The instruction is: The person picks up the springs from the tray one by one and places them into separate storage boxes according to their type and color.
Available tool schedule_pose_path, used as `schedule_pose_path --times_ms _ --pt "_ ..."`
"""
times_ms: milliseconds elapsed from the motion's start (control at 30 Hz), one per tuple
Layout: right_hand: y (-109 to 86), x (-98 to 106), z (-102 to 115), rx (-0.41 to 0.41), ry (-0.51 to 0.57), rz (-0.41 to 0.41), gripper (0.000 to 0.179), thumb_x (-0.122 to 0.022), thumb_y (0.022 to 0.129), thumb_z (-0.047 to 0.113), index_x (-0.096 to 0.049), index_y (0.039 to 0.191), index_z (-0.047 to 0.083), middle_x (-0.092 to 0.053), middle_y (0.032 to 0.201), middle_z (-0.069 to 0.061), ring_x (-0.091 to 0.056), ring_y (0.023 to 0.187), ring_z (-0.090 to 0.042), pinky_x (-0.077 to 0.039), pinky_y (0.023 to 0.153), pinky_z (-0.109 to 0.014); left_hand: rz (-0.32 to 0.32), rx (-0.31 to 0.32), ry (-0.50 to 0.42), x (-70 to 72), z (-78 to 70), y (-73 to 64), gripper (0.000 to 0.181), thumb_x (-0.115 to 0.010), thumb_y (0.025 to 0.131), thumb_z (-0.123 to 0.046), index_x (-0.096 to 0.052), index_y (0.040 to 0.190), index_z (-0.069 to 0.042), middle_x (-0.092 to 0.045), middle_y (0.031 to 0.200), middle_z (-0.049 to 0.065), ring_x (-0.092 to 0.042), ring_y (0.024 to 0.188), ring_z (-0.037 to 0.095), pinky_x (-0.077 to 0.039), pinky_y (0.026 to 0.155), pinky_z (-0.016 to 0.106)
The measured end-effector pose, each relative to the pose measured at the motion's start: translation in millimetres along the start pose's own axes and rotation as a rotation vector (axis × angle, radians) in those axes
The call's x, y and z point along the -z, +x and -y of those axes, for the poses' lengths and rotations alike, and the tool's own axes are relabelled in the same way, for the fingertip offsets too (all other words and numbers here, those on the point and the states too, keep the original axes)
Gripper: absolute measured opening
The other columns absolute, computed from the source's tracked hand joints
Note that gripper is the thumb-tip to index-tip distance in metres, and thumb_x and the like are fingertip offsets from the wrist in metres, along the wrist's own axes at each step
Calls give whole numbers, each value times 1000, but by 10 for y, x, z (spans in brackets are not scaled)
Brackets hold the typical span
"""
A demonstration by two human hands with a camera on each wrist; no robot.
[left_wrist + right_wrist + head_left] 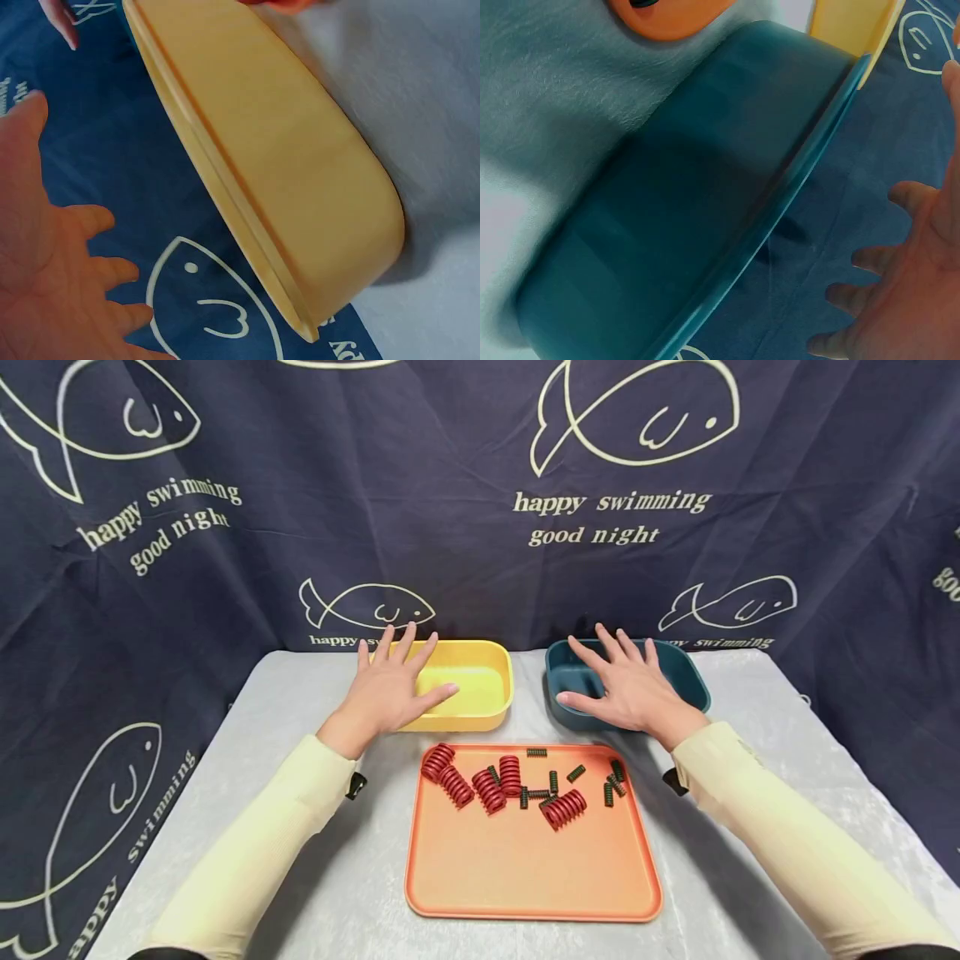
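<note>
We see 2 bare hands held out, both released, their fingers spread. Our left hand point(390, 689) is over the left part of a yellow rectangular bin point(457, 723), fingers directed away from us and thumb to the right. Our right hand point(628, 689) is over a teal-blue rectangular bin point(682, 677), fingers directed away and a little left, thumb to the left. In the wrist views, we see a gap between each hand and the rim beside it. Both bins stand at the far side of the tablecloth point(337, 860), long axes running side to side, mouths facing up.

Nearer to us lies an orange tray point(525, 877), its far half holding springs on their sides. Of the 5 thick red coil springs point(564, 810), the rightmost runs from lower left to upper right, and so does the leftmost; 2 slant from upper left to lower right, and another points nearly straight away from us. Small dark green coil springs point(576, 773) lie among and right of them, their axes mixed. Behind the bins we see a navy curtain point(450, 485) printed with fish outlines.
</note>
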State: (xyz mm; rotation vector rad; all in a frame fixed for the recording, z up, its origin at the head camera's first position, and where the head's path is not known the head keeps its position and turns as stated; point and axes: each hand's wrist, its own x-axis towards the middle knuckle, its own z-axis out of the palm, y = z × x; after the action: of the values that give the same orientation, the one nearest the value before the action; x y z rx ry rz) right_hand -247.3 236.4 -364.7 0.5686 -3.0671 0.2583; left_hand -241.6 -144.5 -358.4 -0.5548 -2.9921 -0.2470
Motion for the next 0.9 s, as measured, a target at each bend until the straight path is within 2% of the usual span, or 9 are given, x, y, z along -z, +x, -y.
schedule_pose_path --times_ms 100,267,467,667,900 --pt "-55 31 8 7 14 -18 98 -49 87 84 -21 166 34 -6 171 -18 -7 154 -48 3 119 -74 -39 -10 -65 54 -19 -96 92 -43 93 -78 -26 165 -24 -18 170 14 -10 155 42 -4 121 72" --pt "-159 98 10 19 34 -42 96 -53 87 82 -24 165 34 -11 170 -19 -10 153 -48 -2 120 -73 -59 16 -139 132 -27 -294 91 -42 94 -78 -24 166 -25 -21 169 14 -15 155 40 -12 122 69" --pt "-269 164 -19 32 50 -73 95 -58 87 79 -27 164 33 -15 169 -18 -14 152 -48 -4 119 -73 -98 8 -202 187 -31 -530 90 -47 96 -72 -28 164 -17 -28 165 19 -25 152 39 -23 122 63" --pt "-365 208 -56 39 74 -106 94 -62 87 75 -28 164 34 -15 169 -18 -14 152 -47 -4 119 -73 -33 81 -295 179 -59 -737 97 -47 93 -78 -21 166 -20 -25 167 17 -28 150 42 -27 121 62" --pt "-485 241 -87 48 84 -136 93 -65 87 72 -30 164 33 -18 168 -19 -19 150 -47 -8 119 -72 35 157 -388 125 -84 -937 103 -48 90 -81 -23 166 -16 -31 165 17 -31 150 39 -28 121 60"
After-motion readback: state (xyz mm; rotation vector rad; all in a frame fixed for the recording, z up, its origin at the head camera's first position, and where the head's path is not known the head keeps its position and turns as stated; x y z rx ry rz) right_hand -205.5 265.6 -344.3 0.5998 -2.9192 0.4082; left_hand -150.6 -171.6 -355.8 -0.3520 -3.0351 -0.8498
